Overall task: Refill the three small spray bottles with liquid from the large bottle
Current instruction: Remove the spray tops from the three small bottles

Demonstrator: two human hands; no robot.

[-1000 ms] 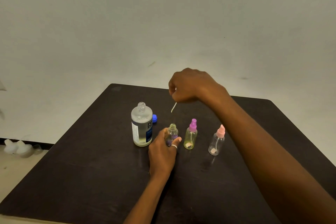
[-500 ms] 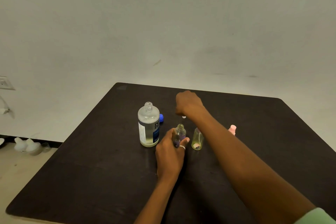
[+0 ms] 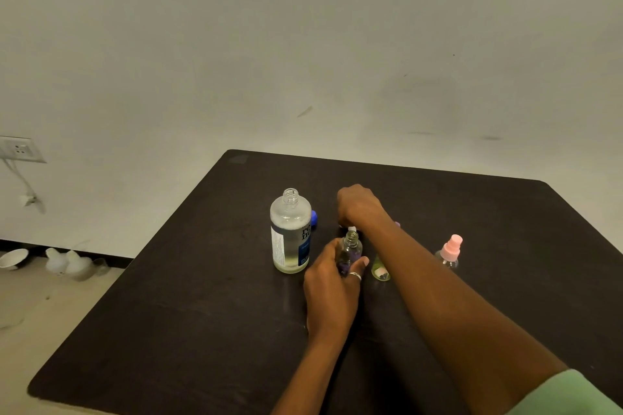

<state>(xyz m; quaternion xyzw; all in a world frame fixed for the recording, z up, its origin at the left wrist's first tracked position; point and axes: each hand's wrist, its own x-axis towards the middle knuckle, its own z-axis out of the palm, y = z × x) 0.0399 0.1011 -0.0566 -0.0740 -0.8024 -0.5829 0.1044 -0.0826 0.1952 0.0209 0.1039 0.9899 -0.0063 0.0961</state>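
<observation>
The large clear bottle (image 3: 290,232) stands uncapped on the dark table (image 3: 202,296), its blue cap (image 3: 314,217) just behind it. My left hand (image 3: 332,286) grips a small open spray bottle (image 3: 350,248) upright on the table. My right hand (image 3: 359,207) reaches behind that bottle, low at the table, holding the removed spray head, of which only a white tip (image 3: 352,229) shows. A yellowish spray bottle (image 3: 380,271) is mostly hidden behind my right forearm. A clear bottle with a pink sprayer (image 3: 450,251) stands to the right.
A wall rises behind the table. On the floor at the left lie a white bowl (image 3: 13,258) and some white plastic containers (image 3: 69,264). A wall socket (image 3: 18,148) with a cable sits at the left edge.
My right hand came down from above the bottles to the table behind the open small bottle, carrying the spray head. The left hand kept its hold on the small bottle.
</observation>
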